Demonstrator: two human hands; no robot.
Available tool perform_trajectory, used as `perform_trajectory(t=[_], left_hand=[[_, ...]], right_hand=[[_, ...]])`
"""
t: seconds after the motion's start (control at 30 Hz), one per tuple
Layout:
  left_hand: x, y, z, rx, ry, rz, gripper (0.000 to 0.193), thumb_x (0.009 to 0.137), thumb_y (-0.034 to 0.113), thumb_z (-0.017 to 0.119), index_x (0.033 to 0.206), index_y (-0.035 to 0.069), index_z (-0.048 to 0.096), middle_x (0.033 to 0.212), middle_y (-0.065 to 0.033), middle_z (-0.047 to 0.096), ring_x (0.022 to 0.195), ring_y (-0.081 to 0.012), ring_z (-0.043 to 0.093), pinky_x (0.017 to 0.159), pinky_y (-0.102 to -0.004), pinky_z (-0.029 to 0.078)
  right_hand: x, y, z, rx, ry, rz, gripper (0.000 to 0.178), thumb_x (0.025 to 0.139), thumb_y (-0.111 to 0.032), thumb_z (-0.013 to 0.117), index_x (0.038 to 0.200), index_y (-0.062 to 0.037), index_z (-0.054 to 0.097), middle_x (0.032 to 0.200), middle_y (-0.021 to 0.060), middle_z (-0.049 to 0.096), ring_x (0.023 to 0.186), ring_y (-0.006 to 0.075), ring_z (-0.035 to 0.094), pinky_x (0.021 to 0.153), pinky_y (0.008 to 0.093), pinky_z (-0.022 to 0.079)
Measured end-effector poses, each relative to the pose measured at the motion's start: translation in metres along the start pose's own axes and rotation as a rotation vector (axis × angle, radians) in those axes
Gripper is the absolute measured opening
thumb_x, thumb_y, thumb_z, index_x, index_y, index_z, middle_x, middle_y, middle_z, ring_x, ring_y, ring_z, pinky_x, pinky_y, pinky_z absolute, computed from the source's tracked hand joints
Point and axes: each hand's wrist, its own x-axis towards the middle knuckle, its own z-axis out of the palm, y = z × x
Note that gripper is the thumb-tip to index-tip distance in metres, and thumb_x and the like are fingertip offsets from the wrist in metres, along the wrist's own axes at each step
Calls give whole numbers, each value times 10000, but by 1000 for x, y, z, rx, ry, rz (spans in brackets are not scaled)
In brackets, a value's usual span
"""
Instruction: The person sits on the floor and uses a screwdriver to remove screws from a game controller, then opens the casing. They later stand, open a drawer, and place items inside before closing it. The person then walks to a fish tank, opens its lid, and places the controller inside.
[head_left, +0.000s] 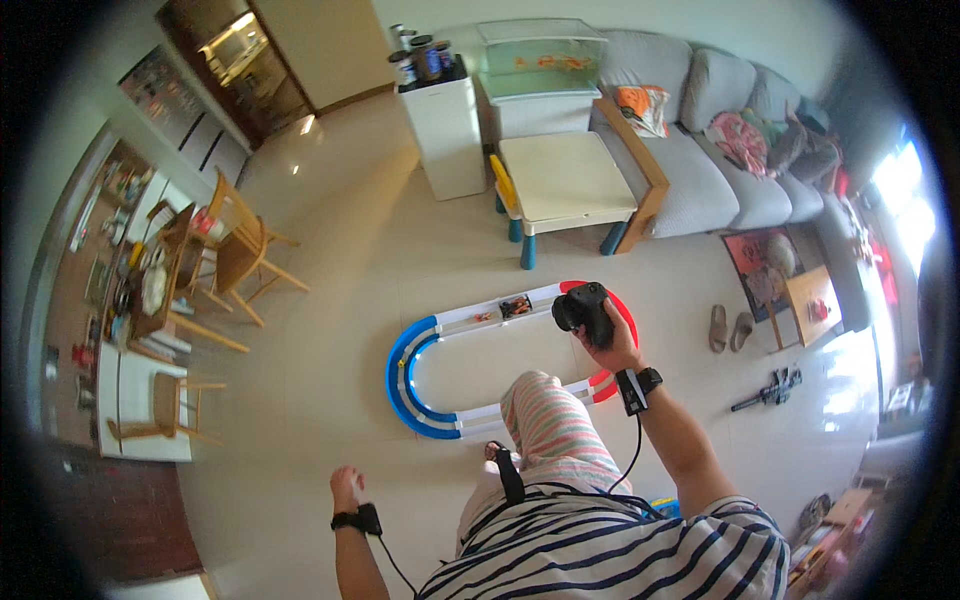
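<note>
My right hand point(618, 348) is closed around a black handheld device point(586, 312) with a chunky grip and a round part on its left side; its exact kind is unclear. It is held above the red end of an oval toy track point(399, 388) on the floor. The track has a blue curved end, a red curved end and white straight sides. A small dark toy-like thing point(515, 306) sits on its far straight. Low at the left hangs my left hand point(347, 488), away from the track; its fingers are blurred. Both wrists wear black straps with cables.
Beyond the track stands a small white table point(575, 180) with a yellow chair point(504, 183). A grey sofa point(700, 180) and a fish tank point(541, 60) line the back. Wooden chairs point(238, 250) stand left. Slippers point(729, 330) and a toy gun point(768, 390) lie right.
</note>
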Motion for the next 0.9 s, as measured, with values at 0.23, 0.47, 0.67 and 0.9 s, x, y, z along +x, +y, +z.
perform_trajectory(t=[0.23,0.47,0.67,0.9], left_hand=[[89,209,323,438,-688,-28,410,933,379,620,1205,77,569,1061,-8,604,772,-75,498,639,-217,424],[152,305,556,771,-1117,-182,806,786,816,458,1294,194,531,1021,19,596,833,-99,501,628,-264,408],[231,325,635,747,-1251,-300,709,824,602,624,1390,216,442,1114,-10,596,924,-165,580,607,-357,488],[315,344,736,704,-1536,-348,580,868,452,651,1330,143,486,1011,24,595,798,-77,548,597,-227,440]], right_hand=[[97,-17,29,-438,-45,-73,346,928,-276,622,1207,-78,577,1126,57,626,1009,156,593,885,303,509],[242,-51,113,-1057,-131,123,658,764,-389,784,1198,41,540,1085,114,627,926,187,622,825,297,498],[332,-91,129,-1163,88,71,820,725,-582,764,1163,54,487,1020,146,611,901,197,610,732,300,510],[412,-157,133,-897,225,31,417,956,-418,563,1126,-42,507,971,61,546,883,132,544,725,246,469]])
